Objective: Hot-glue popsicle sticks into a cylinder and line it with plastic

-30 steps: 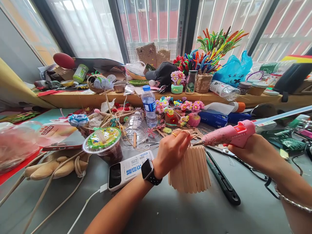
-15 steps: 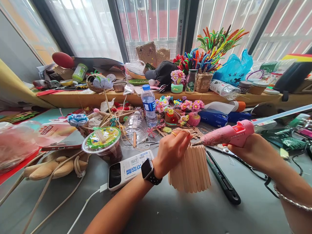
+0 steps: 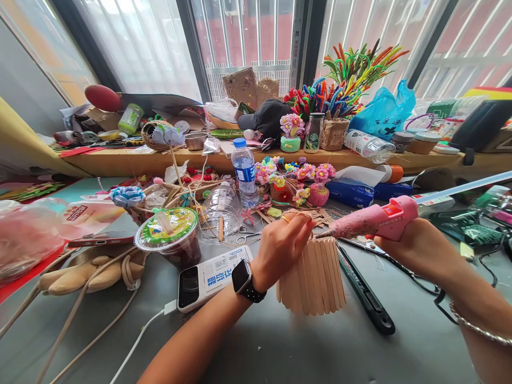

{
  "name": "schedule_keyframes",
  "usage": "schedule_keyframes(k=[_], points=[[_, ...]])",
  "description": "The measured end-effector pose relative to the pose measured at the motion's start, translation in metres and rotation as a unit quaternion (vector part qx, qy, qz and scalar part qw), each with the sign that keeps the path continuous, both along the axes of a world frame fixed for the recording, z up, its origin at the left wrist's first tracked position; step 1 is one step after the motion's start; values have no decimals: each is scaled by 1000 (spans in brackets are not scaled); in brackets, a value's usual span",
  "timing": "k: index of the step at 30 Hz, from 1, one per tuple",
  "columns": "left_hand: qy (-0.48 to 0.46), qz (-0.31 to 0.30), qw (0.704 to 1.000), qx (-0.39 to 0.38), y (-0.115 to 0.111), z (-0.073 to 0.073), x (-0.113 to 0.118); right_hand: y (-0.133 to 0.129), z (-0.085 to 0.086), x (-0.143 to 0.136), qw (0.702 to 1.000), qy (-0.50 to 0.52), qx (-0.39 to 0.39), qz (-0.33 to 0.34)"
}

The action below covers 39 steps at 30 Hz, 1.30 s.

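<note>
A pink glue gun [image 3: 376, 220] with a long clear glue stick in its back is gripped in my right hand [image 3: 412, 245]. Its metal tip points left, at the top edge of a piece made of upright wooden craft sticks [image 3: 314, 280]. My left hand [image 3: 282, 245], with a ring and a black watch on the wrist, is closed at the top left of the stick piece and holds it. The fingertips are close to the glue gun's tip. What lies behind my left fingers is partly hidden.
A green-black cutter [image 3: 366, 290] lies right of the stick piece. Left are a power bank [image 3: 216, 272] and a lidded cup [image 3: 168, 232]. A water bottle [image 3: 245, 176] and crocheted flowers [image 3: 280, 178] stand behind. Scissors [image 3: 244, 239] lie near my left hand.
</note>
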<state>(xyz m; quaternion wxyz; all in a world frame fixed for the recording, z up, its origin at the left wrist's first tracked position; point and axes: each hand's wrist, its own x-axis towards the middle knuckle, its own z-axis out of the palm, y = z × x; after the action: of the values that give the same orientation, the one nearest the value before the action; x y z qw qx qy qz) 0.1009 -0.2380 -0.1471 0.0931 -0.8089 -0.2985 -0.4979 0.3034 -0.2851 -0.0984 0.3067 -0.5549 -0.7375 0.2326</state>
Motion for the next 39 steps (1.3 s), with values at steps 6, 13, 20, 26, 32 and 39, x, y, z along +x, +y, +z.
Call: schedule_keyframes(k=[6,13,20,26,32,39], points=[[1,3,1000,4,0,0,0,0,0,2,1000,22,13,-9],[-2,4,1000,-1,0,0,0,3,-5,7,999,47,-18,1],[3,12,1000,-7,0,-1,0,0,-1,0,998,64,-28,-6],[2,16,1000,-8,0,-1,0,-3,5,-2,998,59,-29,14],[1,17,1000,-12,0,-2,0,-1,2,-3,998,60,-9,11],[-3,12,1000,-16,0,-2,0,-3,6,-8,996,91,-13,20]])
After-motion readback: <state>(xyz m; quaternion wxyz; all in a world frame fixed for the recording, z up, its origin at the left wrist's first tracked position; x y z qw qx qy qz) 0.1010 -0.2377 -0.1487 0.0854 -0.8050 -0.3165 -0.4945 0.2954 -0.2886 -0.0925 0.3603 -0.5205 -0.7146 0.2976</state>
